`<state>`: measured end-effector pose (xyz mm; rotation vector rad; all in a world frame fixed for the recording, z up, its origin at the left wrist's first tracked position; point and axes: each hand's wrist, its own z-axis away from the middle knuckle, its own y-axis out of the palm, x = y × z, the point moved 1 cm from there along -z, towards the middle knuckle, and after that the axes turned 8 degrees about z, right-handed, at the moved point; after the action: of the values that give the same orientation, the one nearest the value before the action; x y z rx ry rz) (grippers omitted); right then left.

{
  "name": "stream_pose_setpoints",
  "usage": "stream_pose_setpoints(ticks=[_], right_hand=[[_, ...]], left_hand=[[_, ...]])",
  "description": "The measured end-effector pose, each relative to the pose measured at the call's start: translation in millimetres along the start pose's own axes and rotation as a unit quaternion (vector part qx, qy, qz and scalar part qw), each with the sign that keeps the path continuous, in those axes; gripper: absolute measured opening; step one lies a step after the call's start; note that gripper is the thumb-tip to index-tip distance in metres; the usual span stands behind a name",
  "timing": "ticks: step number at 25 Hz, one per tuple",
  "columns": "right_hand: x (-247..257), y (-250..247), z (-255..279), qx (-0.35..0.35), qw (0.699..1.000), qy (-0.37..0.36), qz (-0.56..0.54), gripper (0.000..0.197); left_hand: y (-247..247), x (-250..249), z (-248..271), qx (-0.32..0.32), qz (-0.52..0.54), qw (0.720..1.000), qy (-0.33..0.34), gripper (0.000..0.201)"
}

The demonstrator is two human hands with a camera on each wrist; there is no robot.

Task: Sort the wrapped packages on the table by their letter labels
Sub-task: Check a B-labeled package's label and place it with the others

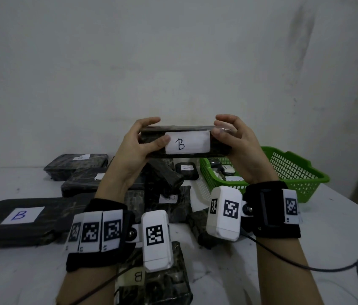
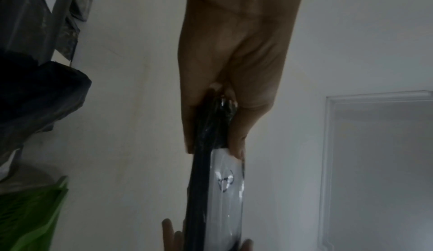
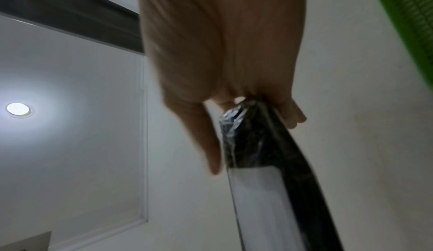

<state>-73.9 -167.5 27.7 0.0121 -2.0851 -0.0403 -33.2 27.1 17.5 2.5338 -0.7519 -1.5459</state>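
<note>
I hold a flat black wrapped package [image 1: 218,148] up in front of the wall, its white label marked B facing me. My left hand [image 1: 145,137] grips its left end, thumb on the front and fingers behind. My right hand [image 1: 228,130] grips the right end the same way. The left wrist view shows the package [image 2: 203,171] edge-on under the left hand [image 2: 225,107]; the right wrist view shows the package [image 3: 264,144] under the right hand [image 3: 234,97]. Below, a black package with a blue B label [image 1: 23,219] lies at the left.
Several more black wrapped packages [image 1: 169,194] lie piled in the middle of the white table [image 1: 338,238], some at the back left [image 1: 77,166], one labelled B near me [image 1: 151,282]. A green basket [image 1: 292,172] with packages stands at the right. Cables trail from my wrists.
</note>
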Motion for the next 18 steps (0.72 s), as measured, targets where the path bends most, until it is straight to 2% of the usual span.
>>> stream_pose_setpoints(ticks=[2, 4, 7, 12, 15, 18], right_hand=[[-0.8, -2.1, -0.5, -0.005, 0.999, 0.042, -0.029, 0.038], [-1.5, -3.9, 0.7, 0.022, 0.998, 0.063, -0.010, 0.037], [-3.1, -4.6, 0.3, 0.030, 0.997, 0.042, 0.054, 0.028], [-6.2, -3.1, -3.7, -0.011, 0.998, 0.031, 0.061, 0.026], [-5.9, -6.1, -1.2, 0.014, 0.996, 0.044, 0.071, 0.028], [-5.1, -8.2, 2.1, 0.061, 0.993, 0.055, 0.079, 0.046]], left_hand=[[-2.7, -0.6, -1.1, -0.012, 0.003, 1.000, 0.003, 0.050], [-5.2, 1.3, -2.4, -0.024, -0.002, 1.000, -0.017, 0.047], [-4.1, 4.4, -2.9, -0.017, -0.007, 0.999, -0.035, 0.030], [-1.3, 9.0, -5.4, -0.046, -0.014, 0.998, -0.033, 0.027], [-2.5, 7.6, -4.7, -0.045, -0.023, 0.998, -0.042, 0.039], [-3.5, 6.3, -3.6, -0.025, -0.036, 0.998, -0.048, 0.050]])
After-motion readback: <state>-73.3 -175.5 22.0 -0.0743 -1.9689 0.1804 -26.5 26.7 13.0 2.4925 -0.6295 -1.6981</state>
